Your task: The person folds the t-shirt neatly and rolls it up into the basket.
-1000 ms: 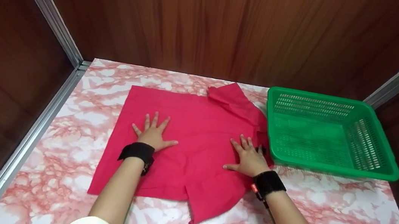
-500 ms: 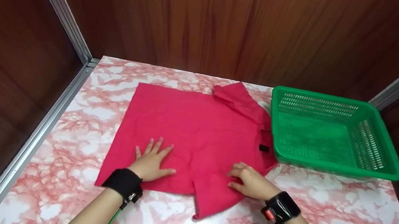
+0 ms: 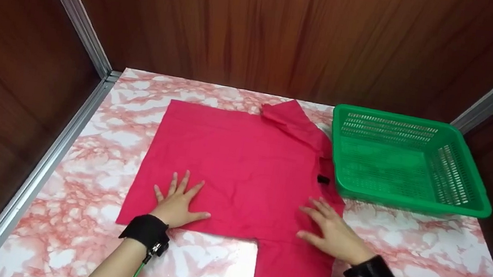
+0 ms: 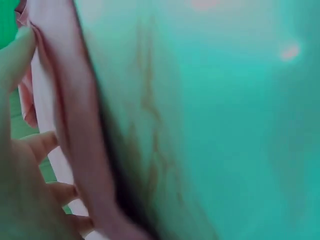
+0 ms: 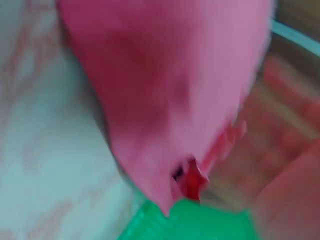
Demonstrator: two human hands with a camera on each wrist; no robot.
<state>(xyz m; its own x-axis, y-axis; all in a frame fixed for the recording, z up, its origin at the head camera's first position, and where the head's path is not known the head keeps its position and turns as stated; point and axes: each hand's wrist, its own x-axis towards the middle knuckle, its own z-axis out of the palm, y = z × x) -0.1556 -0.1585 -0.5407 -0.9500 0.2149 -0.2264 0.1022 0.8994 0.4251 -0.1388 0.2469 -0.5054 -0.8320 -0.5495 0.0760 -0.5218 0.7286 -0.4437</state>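
Observation:
A red short-sleeved shirt (image 3: 235, 156) lies on the table with its collar end to the right. A small black label (image 3: 323, 179) shows at the neck. My left hand (image 3: 177, 206) rests with spread fingers on the near side of the shirt, close to its hem. My right hand (image 3: 336, 234) is over the near shoulder, fingers extended; whether they touch the cloth I cannot tell. The near sleeve (image 3: 291, 275) lies out toward me, while the far sleeve (image 3: 293, 120) is creased. In the right wrist view my right hand (image 5: 295, 165) is blurred beside the pink-looking shirt (image 5: 150, 75).
A green plastic basket (image 3: 408, 203) stands to the right, close against the shirt's collar. The table (image 3: 99, 148) has a red and white marbled top. Brown wood-look panels (image 3: 250, 30) rise at the back and both sides.
The near sleeve has been spread out toward me from its slanted position. My right hand has moved down, bent its fingers at the sleeve, then straightened them. My left hand has slid nearer me.

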